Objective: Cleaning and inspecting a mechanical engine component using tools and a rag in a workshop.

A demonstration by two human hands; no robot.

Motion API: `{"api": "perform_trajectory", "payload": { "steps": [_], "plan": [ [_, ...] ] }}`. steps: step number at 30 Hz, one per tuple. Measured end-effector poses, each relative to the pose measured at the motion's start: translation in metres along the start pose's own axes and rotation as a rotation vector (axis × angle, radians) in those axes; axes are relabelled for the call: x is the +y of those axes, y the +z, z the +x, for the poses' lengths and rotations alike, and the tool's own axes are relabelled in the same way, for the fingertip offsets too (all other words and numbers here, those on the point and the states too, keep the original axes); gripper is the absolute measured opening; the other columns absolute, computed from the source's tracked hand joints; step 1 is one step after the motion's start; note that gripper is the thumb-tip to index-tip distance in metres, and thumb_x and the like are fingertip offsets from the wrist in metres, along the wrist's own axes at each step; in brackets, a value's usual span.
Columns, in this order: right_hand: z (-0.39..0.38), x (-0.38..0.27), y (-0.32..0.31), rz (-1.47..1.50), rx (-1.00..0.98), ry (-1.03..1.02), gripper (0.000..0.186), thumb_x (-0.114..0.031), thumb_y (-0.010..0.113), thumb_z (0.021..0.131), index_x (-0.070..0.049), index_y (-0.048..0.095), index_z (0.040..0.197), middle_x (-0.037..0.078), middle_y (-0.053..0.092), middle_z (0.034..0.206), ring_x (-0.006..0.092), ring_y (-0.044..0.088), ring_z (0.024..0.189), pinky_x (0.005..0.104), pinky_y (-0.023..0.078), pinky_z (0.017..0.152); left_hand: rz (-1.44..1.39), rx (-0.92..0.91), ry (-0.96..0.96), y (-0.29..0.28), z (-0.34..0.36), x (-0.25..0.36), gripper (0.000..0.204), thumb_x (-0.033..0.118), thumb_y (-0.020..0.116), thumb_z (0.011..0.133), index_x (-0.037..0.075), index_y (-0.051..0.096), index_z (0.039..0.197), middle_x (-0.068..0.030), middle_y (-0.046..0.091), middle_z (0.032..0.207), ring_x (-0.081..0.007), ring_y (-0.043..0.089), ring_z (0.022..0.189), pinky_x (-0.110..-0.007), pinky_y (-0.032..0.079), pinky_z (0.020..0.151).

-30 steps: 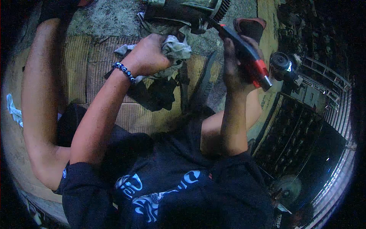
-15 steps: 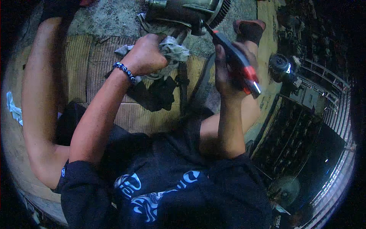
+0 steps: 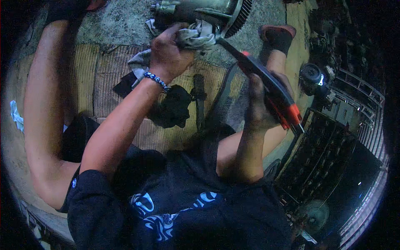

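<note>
My left hand (image 3: 168, 52), with a beaded bracelet at the wrist, is closed on a pale grey rag (image 3: 196, 38). The rag is bunched against the underside of a metal cylindrical housing (image 3: 193, 12) with a toothed gear ring (image 3: 241, 16) at its right end. In my right hand (image 3: 262, 102) is a slim black-and-red hand tool (image 3: 266, 81), its fingers wrapped around the handle. The tool slants up and left, and its narrow dark tip lies beside the rag near the lower edge of the housing. I cannot make out the tool's exact kind.
Corrugated cardboard (image 3: 112, 79) covers the floor between my legs. On it lie a black cloth (image 3: 173, 108) and a dark flat tool (image 3: 199, 93). Right of my foot sit a round dark metal part (image 3: 310, 74) and a metal rack (image 3: 358, 89). A pale scrap (image 3: 16, 114) lies far left.
My left hand has moved up and right, bringing the rag against the housing. The tool in my right hand has shifted slightly right and down, its tip still near the housing.
</note>
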State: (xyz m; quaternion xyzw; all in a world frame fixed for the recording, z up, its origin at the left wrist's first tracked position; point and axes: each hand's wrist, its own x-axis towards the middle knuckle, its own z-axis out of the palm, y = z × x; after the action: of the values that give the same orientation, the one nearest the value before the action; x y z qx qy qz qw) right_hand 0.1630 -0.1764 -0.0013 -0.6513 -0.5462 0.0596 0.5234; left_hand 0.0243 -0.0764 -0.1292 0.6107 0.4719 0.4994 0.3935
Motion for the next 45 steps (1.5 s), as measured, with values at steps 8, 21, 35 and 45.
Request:
{"api": "perform_trajectory", "payload": {
  "steps": [8, 21, 35, 45],
  "plan": [
    [0.022, 0.021, 0.057, -0.141, -0.042, -0.148, 0.030, -0.011, 0.077, 0.071, -0.001, 0.061, 0.094, 0.008, 0.064, 0.083, 0.0194, 0.064, 0.074, 0.0297, 0.051, 0.070, 0.281, 0.007, -0.111, -0.032, -0.018, -0.017, 0.032, 0.023, 0.072, 0.066, 0.008, 0.064, 0.093, -0.0178, 0.067, 0.086, -0.0379, 0.064, 0.082, -0.042, 0.054, 0.071],
    [0.003, 0.023, 0.053, -0.473, -0.099, -0.480, 0.030, -0.008, 0.075, 0.073, -0.003, 0.060, 0.099, 0.010, 0.065, 0.086, 0.0230, 0.061, 0.066, 0.0308, 0.050, 0.062, 0.186, 0.016, -0.214, -0.039, -0.012, -0.006, 0.038, 0.022, 0.072, 0.064, 0.006, 0.065, 0.097, -0.0174, 0.067, 0.089, -0.0349, 0.065, 0.085, -0.040, 0.053, 0.074],
    [-0.005, 0.029, 0.052, -0.338, -0.076, -0.493, 0.033, -0.002, 0.076, 0.070, -0.003, 0.063, 0.101, 0.011, 0.067, 0.088, 0.0231, 0.064, 0.074, 0.0313, 0.052, 0.067, 0.171, -0.032, -0.197, -0.037, -0.014, -0.005, 0.046, 0.027, 0.077, 0.062, 0.004, 0.063, 0.100, -0.0179, 0.067, 0.091, -0.0352, 0.065, 0.086, -0.039, 0.053, 0.076],
    [0.000, 0.023, 0.059, -0.374, -0.048, -0.423, 0.029, -0.002, 0.074, 0.070, -0.002, 0.063, 0.097, 0.011, 0.067, 0.087, 0.0248, 0.062, 0.071, 0.0323, 0.052, 0.065, 0.195, -0.054, -0.206, -0.039, -0.016, -0.002, 0.044, 0.024, 0.076, 0.063, 0.003, 0.064, 0.099, -0.0169, 0.068, 0.092, -0.0321, 0.066, 0.087, -0.038, 0.052, 0.077]
  ]
}}
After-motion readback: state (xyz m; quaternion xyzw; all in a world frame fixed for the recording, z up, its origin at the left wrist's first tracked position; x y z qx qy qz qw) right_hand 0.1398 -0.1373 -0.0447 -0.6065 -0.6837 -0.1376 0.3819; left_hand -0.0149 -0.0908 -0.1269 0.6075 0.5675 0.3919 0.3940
